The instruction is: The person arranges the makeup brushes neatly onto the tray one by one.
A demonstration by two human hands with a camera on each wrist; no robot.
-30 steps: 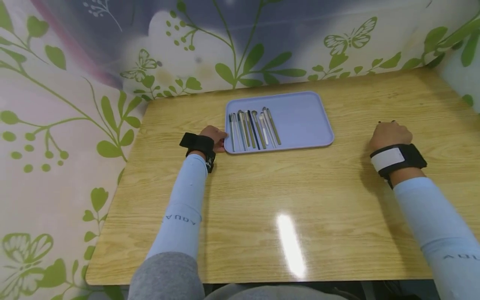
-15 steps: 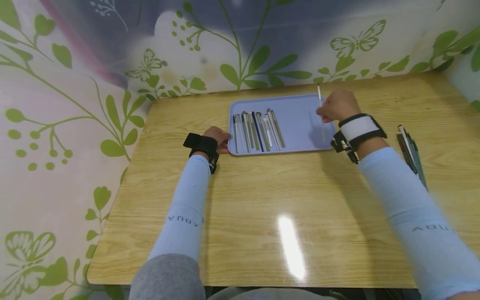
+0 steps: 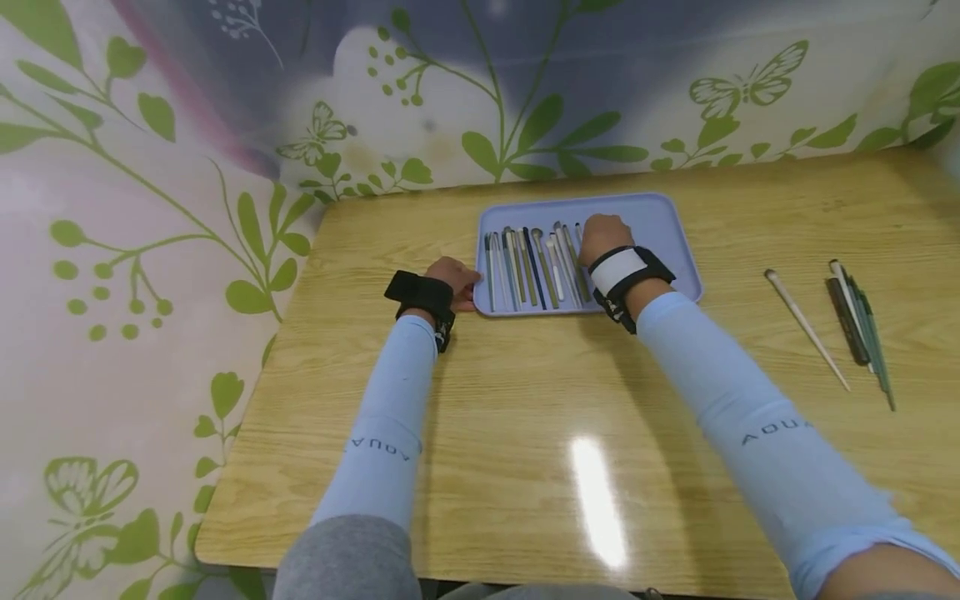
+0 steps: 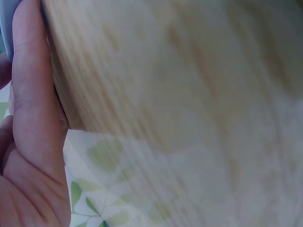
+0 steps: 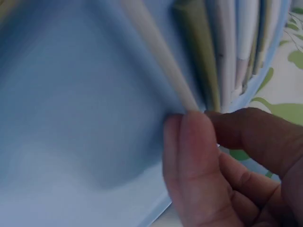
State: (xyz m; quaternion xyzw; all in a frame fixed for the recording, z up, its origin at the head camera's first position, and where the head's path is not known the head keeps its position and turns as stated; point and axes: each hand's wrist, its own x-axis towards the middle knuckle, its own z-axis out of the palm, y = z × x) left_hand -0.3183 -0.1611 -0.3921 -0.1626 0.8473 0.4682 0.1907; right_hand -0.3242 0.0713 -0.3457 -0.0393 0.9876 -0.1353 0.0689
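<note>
My left hand (image 3: pixel 453 277) pinches the left rim of a lavender tray (image 3: pixel 652 225); in the left wrist view, one long finger (image 4: pixel 33 71) lies along the edge. My right hand (image 3: pixel 604 237) is over the tray, just right of a row of makeup brushes (image 3: pixel 536 267). Between its thumb and fingers it pinches a makeup brush with a slim pale handle (image 5: pixel 158 52). In the right wrist view that handle lies beside an olive-handled brush (image 5: pixel 199 47). The hand hides most of the held brush in the head view.
On the table (image 3: pixel 510 433), right of the tray, lies a single white-handled brush (image 3: pixel 806 329). Farther right is a small bunch of dark and green brushes (image 3: pixel 862 329). A patterned wall (image 3: pixel 570 83) stands behind the table.
My right hand has moved left from the table's right side to the tray, carrying the pale brush, and has come down beside the row. My left hand stays at the rim.
</note>
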